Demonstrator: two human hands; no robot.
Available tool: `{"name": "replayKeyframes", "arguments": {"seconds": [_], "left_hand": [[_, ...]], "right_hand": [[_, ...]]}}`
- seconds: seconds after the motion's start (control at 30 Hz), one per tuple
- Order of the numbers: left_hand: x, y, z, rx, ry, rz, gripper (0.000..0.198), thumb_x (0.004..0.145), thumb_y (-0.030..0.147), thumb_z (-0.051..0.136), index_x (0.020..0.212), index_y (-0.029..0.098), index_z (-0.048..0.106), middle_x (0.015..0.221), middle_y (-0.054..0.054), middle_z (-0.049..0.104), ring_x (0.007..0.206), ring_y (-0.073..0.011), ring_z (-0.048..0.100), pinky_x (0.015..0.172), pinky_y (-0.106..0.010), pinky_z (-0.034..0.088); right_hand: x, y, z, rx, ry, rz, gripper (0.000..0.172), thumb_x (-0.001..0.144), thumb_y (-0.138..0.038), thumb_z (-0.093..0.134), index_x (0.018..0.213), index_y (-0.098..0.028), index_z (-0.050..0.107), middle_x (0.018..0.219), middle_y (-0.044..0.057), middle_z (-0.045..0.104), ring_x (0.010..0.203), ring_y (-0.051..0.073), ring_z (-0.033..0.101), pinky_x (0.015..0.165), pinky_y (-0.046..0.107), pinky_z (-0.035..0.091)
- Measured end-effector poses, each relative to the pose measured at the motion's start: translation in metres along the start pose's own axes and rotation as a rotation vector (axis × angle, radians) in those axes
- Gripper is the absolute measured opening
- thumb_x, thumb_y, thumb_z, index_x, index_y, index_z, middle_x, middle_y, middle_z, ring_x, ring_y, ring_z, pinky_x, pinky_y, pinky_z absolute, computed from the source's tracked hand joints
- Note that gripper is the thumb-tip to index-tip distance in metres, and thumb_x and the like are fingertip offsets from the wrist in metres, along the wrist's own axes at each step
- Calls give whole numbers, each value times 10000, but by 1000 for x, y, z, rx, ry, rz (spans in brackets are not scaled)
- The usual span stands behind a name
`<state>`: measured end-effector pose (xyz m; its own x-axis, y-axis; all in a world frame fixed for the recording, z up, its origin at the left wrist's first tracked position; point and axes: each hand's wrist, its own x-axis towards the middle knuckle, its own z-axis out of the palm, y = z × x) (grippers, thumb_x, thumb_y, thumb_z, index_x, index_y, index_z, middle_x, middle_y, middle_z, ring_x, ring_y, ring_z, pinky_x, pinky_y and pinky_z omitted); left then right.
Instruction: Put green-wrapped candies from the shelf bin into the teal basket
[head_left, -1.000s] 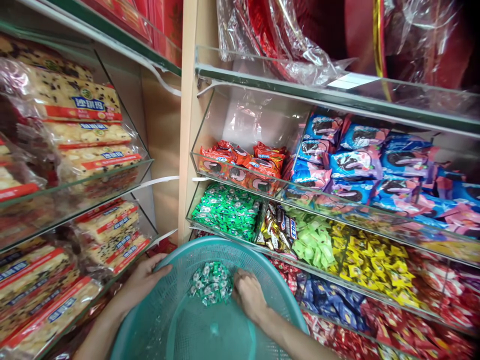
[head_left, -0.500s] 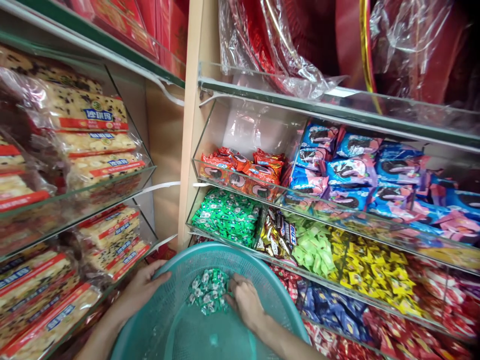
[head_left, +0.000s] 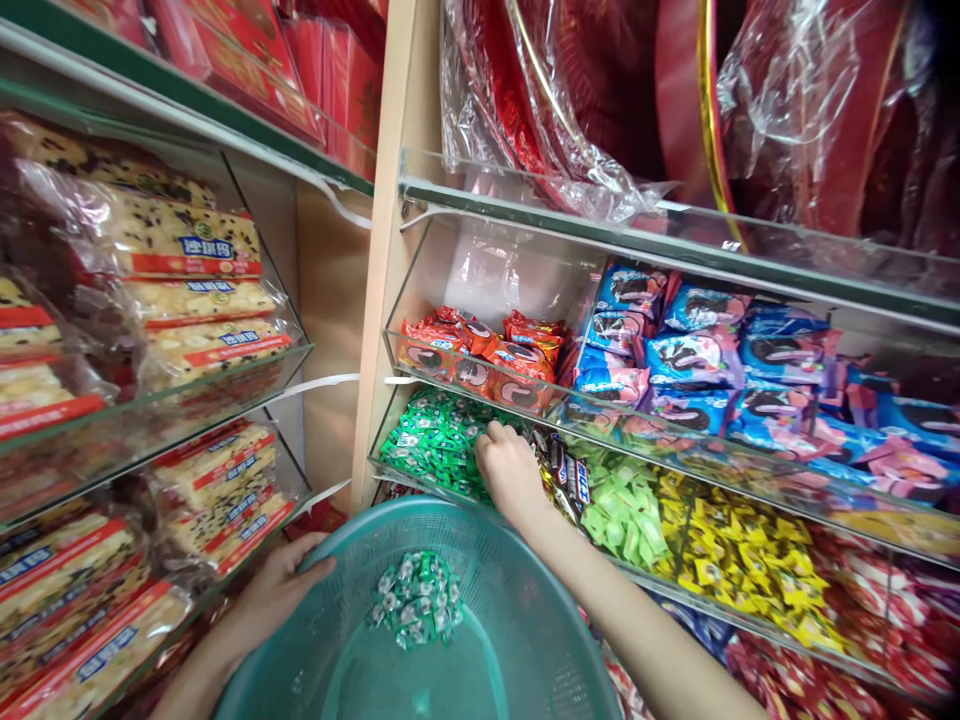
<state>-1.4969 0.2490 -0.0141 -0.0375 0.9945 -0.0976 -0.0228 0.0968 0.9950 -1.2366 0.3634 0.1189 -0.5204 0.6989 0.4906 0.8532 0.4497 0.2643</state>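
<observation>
My left hand (head_left: 289, 590) is closed on the rim of a round green plastic basket (head_left: 555, 620), its thumb over the edge. A small heap of green wrapped candies (head_left: 420, 598) lies on the basket's floor. Beyond the rim, my right hand (head_left: 508, 462) is at the right side of a clear bin filled with more green wrapped candies (head_left: 427, 430). Its fingers are bent down and drawn together. Whatever is under the fingertips is hidden. Beside the right hand are brown-wrapped chocolate bars (head_left: 574, 480).
Light green candies (head_left: 622, 510) and yellow candies (head_left: 742, 550) fill bins on the right. Above them are red snack packs (head_left: 517, 355) and blue snack packs (head_left: 686, 355) behind a glass lip. Packaged pastries (head_left: 199, 240) line the left shelves. A wooden post (head_left: 379, 270) separates the shelving.
My right hand has left the candies in the basket and moved up and forward to the green candy bin. My left hand still grips the basket rim.
</observation>
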Motion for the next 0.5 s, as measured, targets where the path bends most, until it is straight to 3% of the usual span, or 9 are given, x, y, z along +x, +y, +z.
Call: {"name": "replayKeyframes", "arguments": {"seconds": [0.17,0.5], "left_hand": [[1,5,1,-14,-14,2,408,711,472,715,972,169,636,854,-44,679,760,-242,623,678,-301,502],[2,6,-1,57,11,27,449,693,512,710,952,155,631,905,-60,674,833,-259,613,733,-307,498]], "right_hand": [[17,-1,9,-65,-99,96,227,842,-70,442,855,-127,661,924,138,613,805,221,579,602,311,440],[27,-4,13,-75,-148,130,262,825,-46,440,861,-109,691,957,179,628,823,233,612,638,327,479]]}}
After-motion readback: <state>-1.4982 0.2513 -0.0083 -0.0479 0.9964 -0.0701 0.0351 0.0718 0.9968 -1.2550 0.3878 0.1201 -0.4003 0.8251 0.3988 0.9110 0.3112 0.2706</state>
